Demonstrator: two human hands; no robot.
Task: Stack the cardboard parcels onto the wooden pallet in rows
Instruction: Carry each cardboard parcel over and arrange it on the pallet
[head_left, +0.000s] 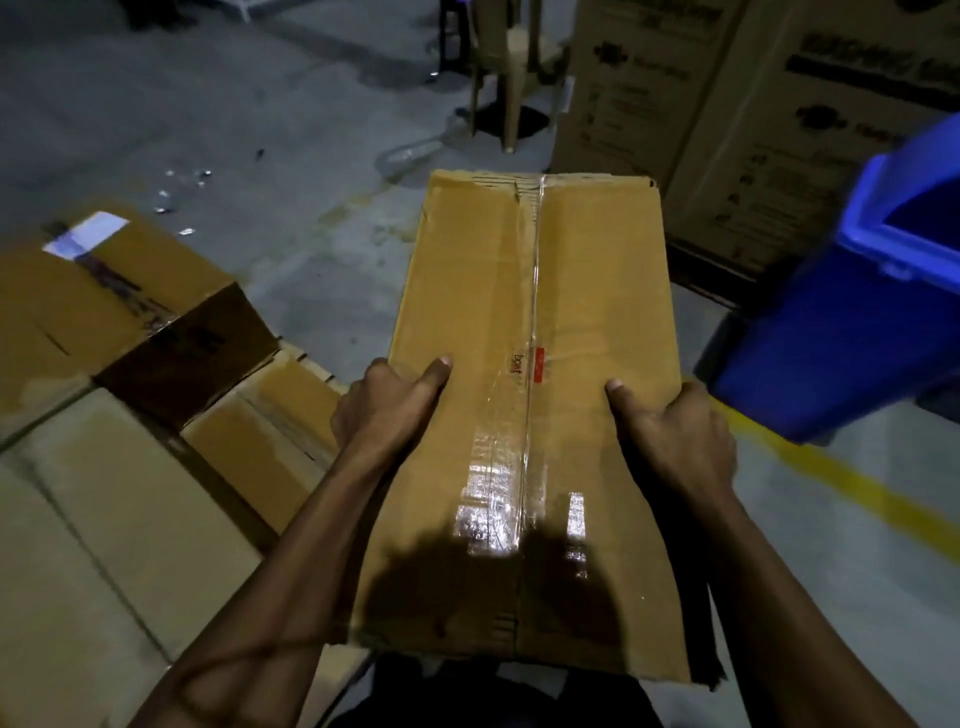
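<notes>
A long brown cardboard parcel (535, 312) with clear tape down its middle seam is held in the air in front of me. My left hand (387, 402) grips its left edge with the thumb on top. My right hand (670, 431) grips its right edge the same way. To the left and lower, several cardboard parcels (119, 322) lie packed side by side in rows. One of them carries a white label (85, 234). The wooden pallet beneath them is hidden by the boxes.
A blue plastic bin (852, 322) stands close at the right. Tall printed cartons (727, 119) rise behind it. A plastic chair (514, 67) stands at the back. A yellow line (852, 478) runs across the concrete floor at the right. Small debris lies on the floor.
</notes>
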